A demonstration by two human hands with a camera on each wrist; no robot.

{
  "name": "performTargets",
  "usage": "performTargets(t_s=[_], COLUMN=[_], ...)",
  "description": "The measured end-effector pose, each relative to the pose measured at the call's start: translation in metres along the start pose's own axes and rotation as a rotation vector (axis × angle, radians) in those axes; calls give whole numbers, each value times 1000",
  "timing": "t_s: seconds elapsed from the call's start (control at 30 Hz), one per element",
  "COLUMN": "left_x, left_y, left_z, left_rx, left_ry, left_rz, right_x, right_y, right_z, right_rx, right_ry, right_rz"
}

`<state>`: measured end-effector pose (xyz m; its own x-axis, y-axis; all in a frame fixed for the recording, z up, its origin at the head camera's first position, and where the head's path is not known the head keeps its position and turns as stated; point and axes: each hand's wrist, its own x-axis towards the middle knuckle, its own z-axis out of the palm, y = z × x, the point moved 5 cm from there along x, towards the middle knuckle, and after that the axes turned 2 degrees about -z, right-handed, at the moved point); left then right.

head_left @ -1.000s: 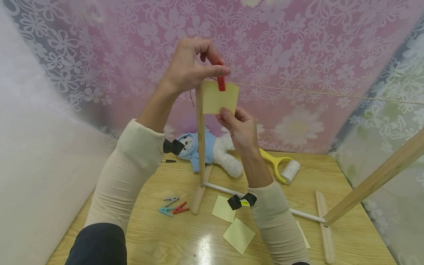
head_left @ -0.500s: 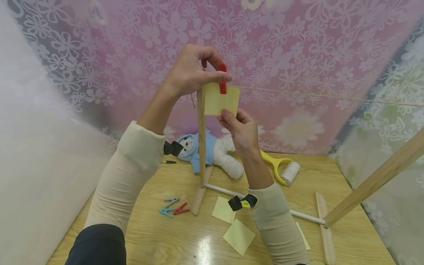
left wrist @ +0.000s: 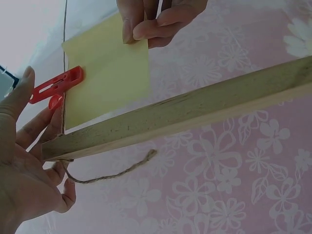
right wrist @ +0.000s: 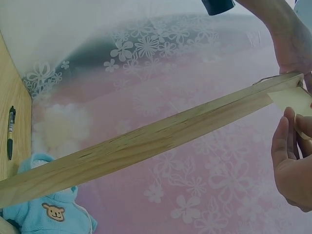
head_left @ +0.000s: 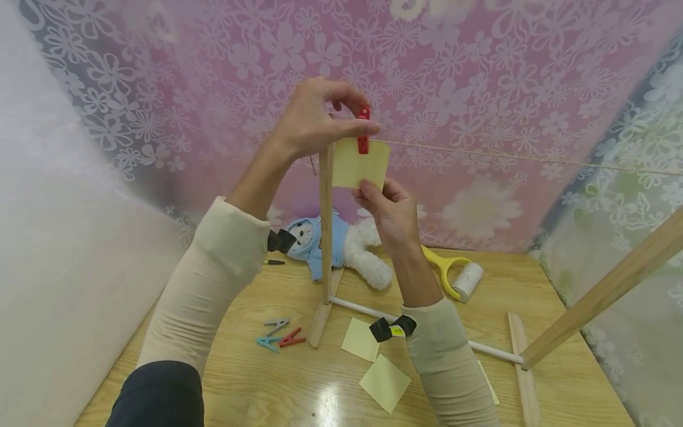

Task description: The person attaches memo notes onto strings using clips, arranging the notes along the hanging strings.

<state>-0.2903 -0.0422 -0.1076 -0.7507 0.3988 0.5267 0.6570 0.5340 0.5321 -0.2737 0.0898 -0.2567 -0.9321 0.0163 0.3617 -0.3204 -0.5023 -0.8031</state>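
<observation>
My left hand (head_left: pixel 315 121) holds a red clothespin (head_left: pixel 363 142) between thumb and fingers at the top of the left wooden post (head_left: pixel 325 231). The clothespin's lower end overlaps the top edge of a yellow sticky note (head_left: pixel 352 165), right at the twine (head_left: pixel 480 153). In the left wrist view the red clothespin (left wrist: pixel 63 84) lies across the note's edge beside the twine. My right hand (head_left: pixel 393 216) pinches the lower right corner of the note between thumb and fingers. The right wrist view shows the note (right wrist: pixel 291 100) partly cut off at the frame's edge.
Grey, teal and red clothespins (head_left: pixel 290 337) lie on the wooden table (head_left: pixel 256 391). Two yellow notes (head_left: pixel 385 384) are near the white crossbar (head_left: pixel 493 350). A plush toy in blue (head_left: pixel 336 240), a pen (head_left: pixel 274 262) and a yellow-handled lint roller (head_left: pixel 445 267) lie behind. The right post (head_left: pixel 608 284) slants upward.
In the head view both hands, the clothespin and the note have shifted slightly down and right. The left hand's grip and the right hand's pinch stay the same.
</observation>
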Motion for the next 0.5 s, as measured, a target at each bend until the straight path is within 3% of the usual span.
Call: performTargets(t_s=[0.37, 0.5], left_x=[-1, -3], left_y=[-4, -8], left_z=[-2, -5], left_rx=[0, -40], left_ry=[6, 16], left_rz=[-20, -36], right_x=[1, 1], right_y=[1, -1], right_z=[-2, -4], right_rx=[-56, -102], right_ry=[-68, -88], right_rz=[-4, -7])
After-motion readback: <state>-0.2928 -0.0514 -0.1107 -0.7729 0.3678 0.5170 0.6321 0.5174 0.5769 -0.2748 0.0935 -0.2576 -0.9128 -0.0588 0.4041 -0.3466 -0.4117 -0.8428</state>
